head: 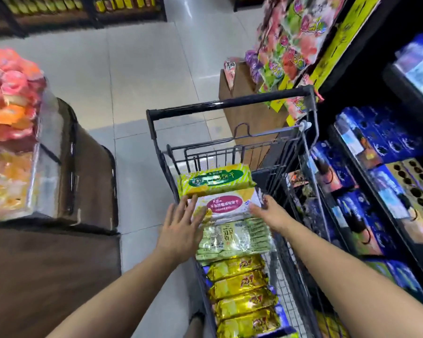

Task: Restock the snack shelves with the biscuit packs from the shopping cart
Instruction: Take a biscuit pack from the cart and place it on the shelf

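A black wire shopping cart (pixel 230 107) stands in the aisle, filled with biscuit packs. From far to near lie a yellow-green pack (pixel 216 179), a white pack with a pink label (pixel 226 206), a pale green pack (pixel 232 240) and several gold packs (pixel 242 289). My left hand (pixel 181 225) reaches over the cart's left side, fingers straight, fingertips touching the white pack's left end. On the other side, my right hand (pixel 266 211) is at that pack's right end with its fingers lightly bent against the wrapper. The pack lies on the pile.
Dark shelves (pixel 376 147) with blue boxed snacks run close along the cart's right side. Bright candy bags (pixel 291 45) hang above a wooden stand ahead on the right. A brown counter with clear bins of orange sweets (pixel 10 130) stands left. Tiled floor (pixel 144 81) lies between.
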A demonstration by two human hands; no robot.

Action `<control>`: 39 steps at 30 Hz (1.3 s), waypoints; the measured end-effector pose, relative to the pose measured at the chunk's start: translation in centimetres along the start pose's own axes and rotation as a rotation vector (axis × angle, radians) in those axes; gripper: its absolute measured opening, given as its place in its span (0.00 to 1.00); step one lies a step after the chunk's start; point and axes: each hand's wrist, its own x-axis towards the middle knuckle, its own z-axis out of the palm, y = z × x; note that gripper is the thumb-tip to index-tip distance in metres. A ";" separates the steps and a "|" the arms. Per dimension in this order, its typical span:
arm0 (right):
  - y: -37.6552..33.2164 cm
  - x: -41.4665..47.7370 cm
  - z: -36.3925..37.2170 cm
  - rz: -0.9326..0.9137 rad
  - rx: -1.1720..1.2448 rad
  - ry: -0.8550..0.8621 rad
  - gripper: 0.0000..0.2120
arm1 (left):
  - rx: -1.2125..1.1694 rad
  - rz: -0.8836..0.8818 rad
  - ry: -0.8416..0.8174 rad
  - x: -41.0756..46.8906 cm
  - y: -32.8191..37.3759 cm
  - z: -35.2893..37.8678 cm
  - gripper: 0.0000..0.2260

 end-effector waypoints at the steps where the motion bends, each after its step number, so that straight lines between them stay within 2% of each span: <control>1: -0.1 1.0 0.1 0.030 0.065 0.002 0.41 | 0.003 0.049 0.025 0.3 -0.4 0.7 0.25; 9: 1.2 5.0 0.9 0.234 0.391 -0.017 0.51 | 0.041 0.165 0.023 -0.1 -2.3 3.8 0.29; 12: 0.8 5.0 0.5 0.257 0.445 -0.084 0.37 | 0.039 0.166 0.019 0.0 -2.7 3.9 0.30; 13: 0.7 5.0 0.4 0.264 0.468 -0.128 0.36 | 0.037 0.172 0.018 0.0 -2.9 3.9 0.30; 16: 1.4 4.8 0.3 0.277 0.550 -0.201 0.51 | 0.033 0.195 0.007 0.0 -3.3 3.7 0.31; 20: 1.1 2.7 1.1 0.279 0.571 -0.203 0.50 | 0.045 0.211 -0.002 -0.1 -3.3 3.0 0.30; 22: 1.0 1.7 1.5 0.287 0.548 -0.129 0.52 | 0.056 0.228 -0.023 0.0 -3.3 2.2 0.29; 26: 0.9 -1.7 1.2 0.236 0.512 -0.040 0.60 | -0.007 0.200 -0.163 0.4 -2.5 -0.4 0.29; 28: 1.1 -4.1 0.6 0.217 0.529 -0.008 0.62 | -0.136 0.126 -0.232 0.7 -1.6 -1.6 0.31; 30: 1.9 -6.6 -0.2 0.198 0.571 0.019 0.63 | -0.337 0.009 -0.247 1.1 -0.2 -2.6 0.29; 33: 4.2 -11.1 -1.7 0.153 0.632 0.080 0.56 | -0.685 -0.194 -0.230 1.4 3.0 -4.7 0.28; 35: 6.6 -14.8 -2.7 0.119 0.717 0.121 0.54 | -1.028 -0.357 -0.351 1.0 6.1 -6.3 0.28; 37: 9.3 -19.0 -3.5 0.106 0.815 0.156 0.56 | -1.339 -0.494 -0.533 -0.1 9.4 -7.6 0.21; 39: 12.5 -23.8 -3.9 0.079 0.899 0.184 0.52 | -1.482 -0.457 -0.627 -1.8 13.0 -8.2 0.18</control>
